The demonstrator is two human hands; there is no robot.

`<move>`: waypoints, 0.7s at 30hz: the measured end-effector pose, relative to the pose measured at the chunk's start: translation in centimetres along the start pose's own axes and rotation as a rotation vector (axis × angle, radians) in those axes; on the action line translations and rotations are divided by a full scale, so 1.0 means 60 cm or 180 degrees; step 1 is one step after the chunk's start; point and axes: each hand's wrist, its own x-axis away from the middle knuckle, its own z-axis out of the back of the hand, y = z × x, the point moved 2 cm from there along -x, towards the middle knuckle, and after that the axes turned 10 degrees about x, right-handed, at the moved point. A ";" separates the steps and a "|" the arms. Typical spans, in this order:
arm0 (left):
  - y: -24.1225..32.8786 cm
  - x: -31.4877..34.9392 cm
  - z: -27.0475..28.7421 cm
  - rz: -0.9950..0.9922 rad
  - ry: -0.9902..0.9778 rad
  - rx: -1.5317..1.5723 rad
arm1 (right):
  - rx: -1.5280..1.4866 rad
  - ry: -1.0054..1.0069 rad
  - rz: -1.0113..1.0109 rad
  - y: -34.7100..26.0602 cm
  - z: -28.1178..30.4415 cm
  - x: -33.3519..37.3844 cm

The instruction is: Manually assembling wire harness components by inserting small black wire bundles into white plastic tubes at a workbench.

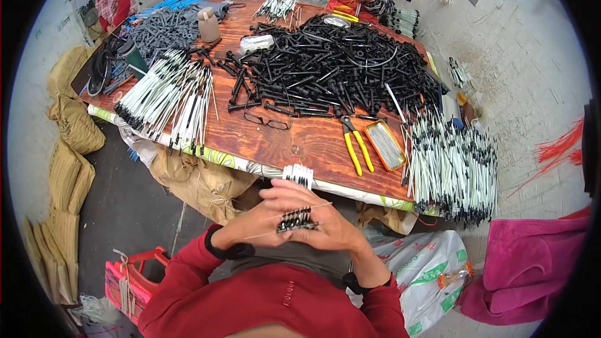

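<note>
At lower centre both hands, left hand [266,216] and right hand [328,228], close around a small bundle of black-tipped white rods [297,213], while finished bundles [454,172] lie at right and a big black parts pile [332,75] waits on the table [300,141].

A small bundle of short black plastic pieces with thin white stems [295,219] lies crosswise, gripped between both hands, its black ends lined up in a tight row. Just above it, a second cluster of white stems with black tips [299,175] stands upright, fanned slightly, in front of the wooden table's near edge.
</note>
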 end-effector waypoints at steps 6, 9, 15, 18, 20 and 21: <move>-0.032 0.022 -0.033 0.2340 0.0036 0.1818 | -0.1380 0.0042 -0.0495 0.060 -0.045 0.032; -0.104 0.041 -0.065 0.3021 0.0316 0.2753 | -0.2162 0.0204 -0.1515 0.130 -0.074 0.053; -0.114 0.063 -0.065 0.2790 0.0687 0.3326 | -0.2217 0.0541 -0.1408 0.138 -0.085 0.061; -0.104 0.064 -0.050 0.2683 0.1088 0.3683 | -0.2173 0.0659 -0.1422 0.153 -0.098 0.071; -0.094 0.061 -0.043 0.2658 0.1319 0.3853 | -0.2211 0.0758 -0.1465 0.162 -0.109 0.075; -0.088 0.056 -0.038 0.2504 0.1211 0.3532 | -0.2237 0.0756 -0.1469 0.162 -0.113 0.076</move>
